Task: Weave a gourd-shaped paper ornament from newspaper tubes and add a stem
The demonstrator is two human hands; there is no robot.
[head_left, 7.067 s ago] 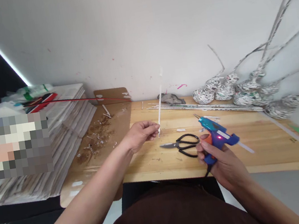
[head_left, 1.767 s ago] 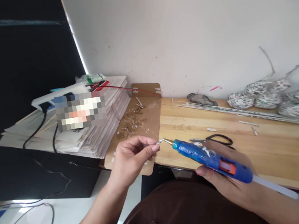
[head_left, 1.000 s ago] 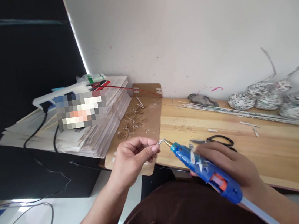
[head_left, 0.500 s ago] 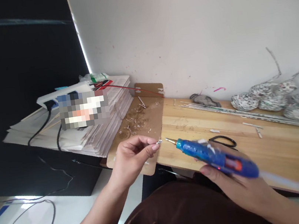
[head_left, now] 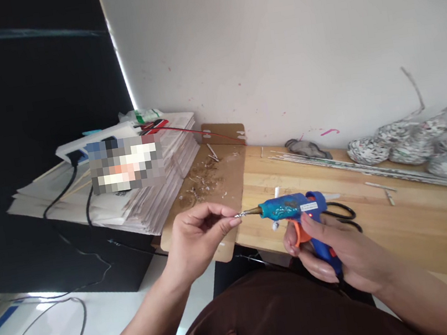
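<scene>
Thumb and fingers of my left hand (head_left: 200, 235) pinch a small twisted paper piece (head_left: 241, 214) over the cardboard's right edge. My right hand (head_left: 340, 248) is wrapped round the handle of a blue glue gun (head_left: 288, 206), with fingers at its orange trigger. The gun points left, and its metal nozzle reaches the paper piece; whether they truly touch is hard to tell. A pair of black-handled scissors (head_left: 341, 210) lies on the wooden table just behind the gun, partly hidden by it.
Stacked paper (head_left: 167, 181) with a white power strip (head_left: 97, 139) and cables stands at the left. Scraps litter the cardboard (head_left: 225, 175). Long paper rods (head_left: 353, 168), a grey cloth (head_left: 307, 148) and woven paper balls (head_left: 368, 151) lie along the wall on the wooden table (head_left: 425, 227).
My right hand has turned the glue gun, so its side and trigger now show, and moved its nozzle left to the paper piece. My left hand has barely moved.
</scene>
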